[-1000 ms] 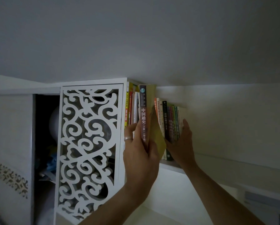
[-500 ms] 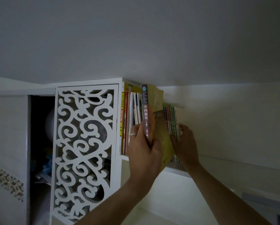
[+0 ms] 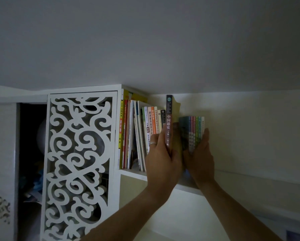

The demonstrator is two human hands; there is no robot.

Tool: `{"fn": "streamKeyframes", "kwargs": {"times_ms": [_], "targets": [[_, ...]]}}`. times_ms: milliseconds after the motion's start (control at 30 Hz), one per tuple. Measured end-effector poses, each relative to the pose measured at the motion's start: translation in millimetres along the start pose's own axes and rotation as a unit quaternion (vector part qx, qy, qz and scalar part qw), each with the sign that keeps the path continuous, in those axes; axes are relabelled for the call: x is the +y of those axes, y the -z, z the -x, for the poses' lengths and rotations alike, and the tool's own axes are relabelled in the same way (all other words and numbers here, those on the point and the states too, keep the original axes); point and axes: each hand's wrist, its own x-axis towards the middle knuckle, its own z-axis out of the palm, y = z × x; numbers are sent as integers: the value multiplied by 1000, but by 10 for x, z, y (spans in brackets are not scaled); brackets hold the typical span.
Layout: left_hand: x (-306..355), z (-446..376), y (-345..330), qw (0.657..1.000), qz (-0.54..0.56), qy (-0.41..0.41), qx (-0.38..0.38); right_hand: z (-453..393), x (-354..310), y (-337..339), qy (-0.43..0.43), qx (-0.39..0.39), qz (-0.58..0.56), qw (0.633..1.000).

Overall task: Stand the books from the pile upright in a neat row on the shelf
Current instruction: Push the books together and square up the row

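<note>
The shelf (image 3: pixel 133 173) runs from the fretwork cabinet door (image 3: pixel 81 162) toward its open right end, and its row of books (image 3: pixel 142 136) leans against the cabinet side so nothing topples. My left hand (image 3: pixel 160 159) grips the tall dark-spined book (image 3: pixel 168 122) upright in the gap mid-shelf, to slot it in straight. My right hand (image 3: pixel 198 153), fingers flat, presses the small colourful books (image 3: pixel 195 133) at the right end, keeping them standing.
</note>
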Motion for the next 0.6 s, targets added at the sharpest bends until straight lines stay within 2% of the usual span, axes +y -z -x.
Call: {"fn": "streamKeyframes", "kwargs": {"times_ms": [167, 300, 433, 600], "targets": [[-416, 7, -352, 997, -75, -11, -29, -18, 57, -50, 8, 21, 21, 1000], [-647, -58, -535, 995, -96, 3, 13, -37, 132, -90, 29, 24, 46, 998], [-786, -127, -645, 979, -180, -60, 68, -40, 124, -105, 37, 13, 55, 998], [-1018, -265, -590, 951, -277, -134, 16, -30, 73, -83, 53, 0, 59, 997]]}}
